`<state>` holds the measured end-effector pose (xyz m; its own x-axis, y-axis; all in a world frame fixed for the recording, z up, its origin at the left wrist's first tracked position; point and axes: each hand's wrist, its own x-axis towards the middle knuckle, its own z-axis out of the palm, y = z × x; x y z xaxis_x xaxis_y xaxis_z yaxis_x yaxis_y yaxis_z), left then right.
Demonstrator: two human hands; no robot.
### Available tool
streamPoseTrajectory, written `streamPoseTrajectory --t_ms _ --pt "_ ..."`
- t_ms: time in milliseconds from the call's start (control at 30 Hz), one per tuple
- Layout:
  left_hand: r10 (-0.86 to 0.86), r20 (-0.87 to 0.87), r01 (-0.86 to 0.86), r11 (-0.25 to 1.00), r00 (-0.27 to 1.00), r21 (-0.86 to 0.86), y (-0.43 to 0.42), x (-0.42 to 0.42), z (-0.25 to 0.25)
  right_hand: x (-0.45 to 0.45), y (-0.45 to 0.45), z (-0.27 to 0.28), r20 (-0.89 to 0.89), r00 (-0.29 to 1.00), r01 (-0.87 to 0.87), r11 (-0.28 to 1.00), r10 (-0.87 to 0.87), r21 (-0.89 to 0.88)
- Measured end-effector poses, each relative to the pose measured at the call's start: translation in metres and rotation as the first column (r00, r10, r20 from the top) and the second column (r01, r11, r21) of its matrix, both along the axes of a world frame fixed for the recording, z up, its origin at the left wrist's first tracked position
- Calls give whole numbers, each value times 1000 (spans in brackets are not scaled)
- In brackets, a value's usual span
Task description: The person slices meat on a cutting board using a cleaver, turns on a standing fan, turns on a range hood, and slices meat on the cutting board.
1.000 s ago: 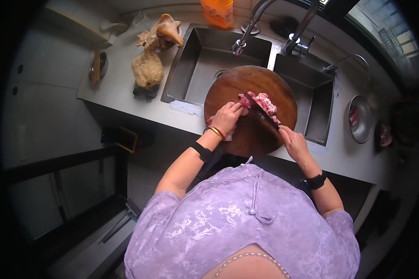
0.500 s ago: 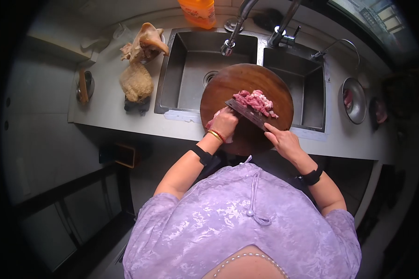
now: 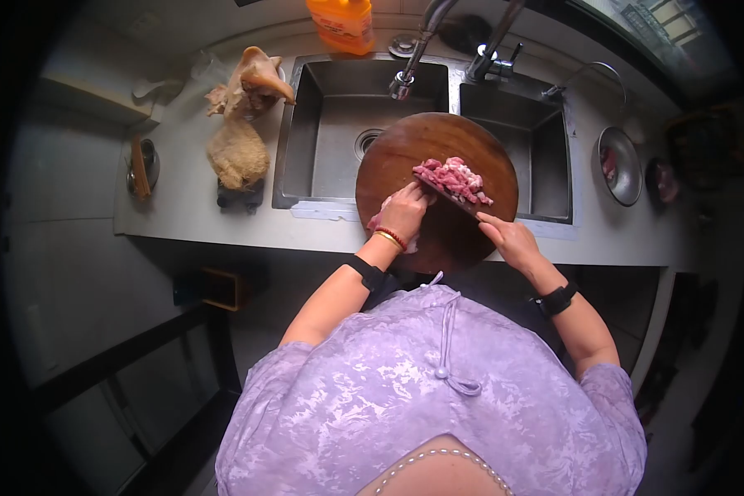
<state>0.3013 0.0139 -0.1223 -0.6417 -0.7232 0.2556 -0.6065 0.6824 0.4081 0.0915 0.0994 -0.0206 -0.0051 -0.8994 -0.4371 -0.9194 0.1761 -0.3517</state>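
On my feed, L hand (image 3: 402,213) grasps a meat chunk (image 3: 375,222) on the round board (image 3: 397,155); cut meat (image 3: 455,177) lies along knife's (image 3: 450,197) far side; R hand (image 3: 511,240) clenched on its handle; metal bowl (image 3: 627,171) w/ more meat at R.

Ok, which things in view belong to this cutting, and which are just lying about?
In use:
round wooden chopping board
cleaver, in the right hand
cut meat heap
meat piece by the left hand

Lying about, apparently:
orange bottle
tan textured item
metal bowl (could belong)
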Motion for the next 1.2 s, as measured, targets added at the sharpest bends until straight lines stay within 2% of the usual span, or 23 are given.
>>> streamPoseTrajectory --t_ms 33,67,133,167,233,367,433,567,633,667,700,767,800,833,900,933,1000,1067,1133,1167,1200 --pt "3 -185 -16 997 983 -73 -2 -1 1 -2 1 3 85 996 35 997 -29 -69" --pt "-3 -187 -11 997 982 -73 -1 -1 2 -3 2 9 45 997 62 998 -62 18" --pt "76 -144 -47 979 987 196 2 0 14 -2 7 15 62 997 35 999 -35 -3" --pt "72 -144 -43 979 987 198 2 0 9 -2 10 15 79 997 3 1000 -1 -23" --pt "36 17 -37 995 999 88 3 1 -5 1 10 15 33 999 17 1000 -17 11" --pt "12 103 -14 1000 995 22 1 0 -11 27 -10 2 -50 999 9 998 -6 57" --pt "-54 435 -105 937 899 333 0 -5 7 43 -24 -18 -29 999 -20 997 18 -81" --pt "-59 431 -95 940 900 327 -3 0 3 40 -25 -10 -34 999 -1 1000 0 -32" --pt "40 -6 -40 999 999 31 -1 0 -5 17 -11 -13 -21 1000 8 1000 -8 11" --pt "14 -172 -11 1000 985 22 -2 -2 -3 3 -3 -17 63 998 20 998 -16 -61" --pt "20 -173 -15 999 985 32 1 -1 -1 -1 3 -14 150 988 45 991 -25 -127" --pt "63 -203 -44 995 977 94 1 -2 5 -7 10 -2 138 990 18 995 -4 -98" --pt "172 -70 -132 911 983 391 2 -3 17 -9 11 4 128 992 -11 997 20 -74" --pt "170 -70 -129 910 983 393 1 -3 12 -8 9 3 127 992 -8 997 17 -71" --pt "58 -156 -60 998 986 -11 2 -3 -4 2 3 -2 99 995 -1 1000 1 -3" --pt "52 -155 -55 998 987 -12 2 -2 -6 10 -5 -7 73 997 -30 999 32 -19" --pt "34 248 -74 985 968 154 1 0 -9 35 -23 -17 -17 998 -57 994 55 -92" --pt "34 296 -78 988 955 136 3 1 -12 43 -30 -22 -62 995 -87 983 78 -162" --pt "38 402 -112 980 915 162 4 0 -6 46 -28 -21 -108 991 -94 988 80 -126" --pt "43 405 -117 980 913 159 5 1 -8 37 -20 -22 -126 987 -112 984 95 -136" --pt "58 308 -88 992 950 87 4 2 -12 27 -12 -14 -122 989 -90 993 80 -75"
